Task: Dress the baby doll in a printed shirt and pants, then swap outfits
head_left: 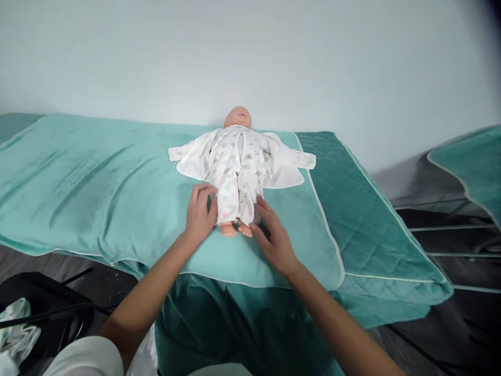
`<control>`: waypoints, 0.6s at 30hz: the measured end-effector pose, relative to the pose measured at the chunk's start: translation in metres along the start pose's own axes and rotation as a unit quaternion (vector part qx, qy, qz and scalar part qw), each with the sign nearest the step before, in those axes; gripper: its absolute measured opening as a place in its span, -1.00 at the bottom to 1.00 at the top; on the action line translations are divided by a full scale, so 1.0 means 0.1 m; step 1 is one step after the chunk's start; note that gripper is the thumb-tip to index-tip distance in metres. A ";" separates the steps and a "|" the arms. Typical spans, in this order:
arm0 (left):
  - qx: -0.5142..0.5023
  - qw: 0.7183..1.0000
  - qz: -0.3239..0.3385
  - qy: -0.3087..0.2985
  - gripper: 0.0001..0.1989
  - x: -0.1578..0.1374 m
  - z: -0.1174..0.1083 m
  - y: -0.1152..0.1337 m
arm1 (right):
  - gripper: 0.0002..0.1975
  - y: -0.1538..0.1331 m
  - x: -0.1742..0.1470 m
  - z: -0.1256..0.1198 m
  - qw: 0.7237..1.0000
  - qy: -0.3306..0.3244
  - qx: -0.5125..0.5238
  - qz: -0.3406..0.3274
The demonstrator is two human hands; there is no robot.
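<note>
A baby doll (237, 117) lies on its back on a green bed, head toward the wall and bare feet toward me. White patterned trousers (227, 196) cover its legs. A white baby shirt (284, 159) is spread out at both sides of its body, sleeves stretched left and right. Beside the left trouser leg is my left hand (201, 211), fingers curved and apart at the cloth's edge. On the other side my right hand (273, 235) has its fingers spread near the trouser leg and foot. Whether the fingertips pinch any cloth is unclear.
A light green blanket (97, 177) covers most of the bed, over a darker quilted cover (371, 230) at the right. Behind stands a pale wall (250, 57). At lower left, a black chair (50, 297) holds patterned cloth (18, 334). Metal bars (462, 255) show at right.
</note>
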State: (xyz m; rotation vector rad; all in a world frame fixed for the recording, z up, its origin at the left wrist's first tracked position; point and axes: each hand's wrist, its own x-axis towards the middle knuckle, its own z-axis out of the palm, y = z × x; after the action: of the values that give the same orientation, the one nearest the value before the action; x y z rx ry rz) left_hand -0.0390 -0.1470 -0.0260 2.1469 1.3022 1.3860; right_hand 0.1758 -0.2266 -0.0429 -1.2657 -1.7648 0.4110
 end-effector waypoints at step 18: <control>-0.083 0.990 -0.061 -0.094 -0.96 -0.26 -0.29 0.40 | -0.92 -0.80 0.42 0.15 0.974 -0.086 -0.201 0.065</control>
State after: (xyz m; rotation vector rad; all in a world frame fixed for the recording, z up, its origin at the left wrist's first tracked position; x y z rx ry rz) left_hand -0.0455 -0.1972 -0.0010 1.9989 1.1818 1.1694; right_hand 0.1136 -0.2202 0.0245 -1.6778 -1.9847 0.2482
